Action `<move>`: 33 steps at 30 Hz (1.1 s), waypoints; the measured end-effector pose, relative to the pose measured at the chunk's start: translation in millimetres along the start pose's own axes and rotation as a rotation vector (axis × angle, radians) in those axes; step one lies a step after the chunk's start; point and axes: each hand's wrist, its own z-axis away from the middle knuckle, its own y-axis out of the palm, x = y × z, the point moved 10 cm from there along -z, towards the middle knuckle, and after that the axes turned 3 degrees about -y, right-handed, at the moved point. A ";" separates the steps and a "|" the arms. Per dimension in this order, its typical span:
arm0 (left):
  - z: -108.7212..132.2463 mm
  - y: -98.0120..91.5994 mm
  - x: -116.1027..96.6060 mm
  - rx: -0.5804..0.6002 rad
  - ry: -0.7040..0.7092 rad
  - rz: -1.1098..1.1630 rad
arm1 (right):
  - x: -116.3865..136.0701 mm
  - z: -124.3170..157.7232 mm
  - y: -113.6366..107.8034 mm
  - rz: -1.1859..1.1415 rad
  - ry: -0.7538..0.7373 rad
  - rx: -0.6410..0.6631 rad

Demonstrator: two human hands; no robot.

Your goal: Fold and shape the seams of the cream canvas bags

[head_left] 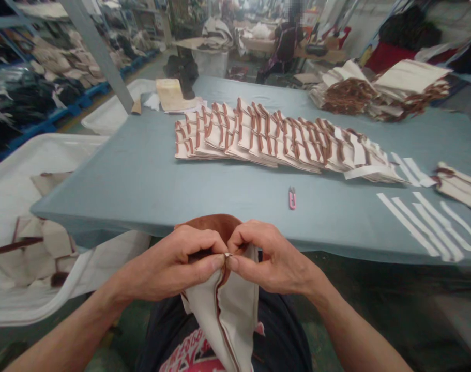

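Hands [169, 263] [274, 258] on canvas bag [223, 315] — pink cutter [292, 198], white strips [425, 227]

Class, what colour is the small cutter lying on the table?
Pink, shown best in the head view, on the small cutter.

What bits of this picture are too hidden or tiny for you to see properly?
Head view:
- Small metal piece: tiny, and mostly hidden by the fingers of the left hand and right hand.
- Canvas pouch: top hidden by both hands, bottom cut off by the lower edge.
- Stacked canvas pieces: cut off by the right edge.
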 end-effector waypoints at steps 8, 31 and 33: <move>7.6 -16.2 -12.2 -0.186 -0.021 -0.272 | 13.3 -7.8 10.2 0.305 -0.034 0.031; -3.5 -21.3 -39.3 -0.205 0.135 -0.513 | 8.3 -22.5 -1.2 0.005 0.062 0.038; -2.5 -20.6 -46.6 -0.197 0.179 -0.552 | 5.1 -23.7 -2.3 -0.109 0.081 0.061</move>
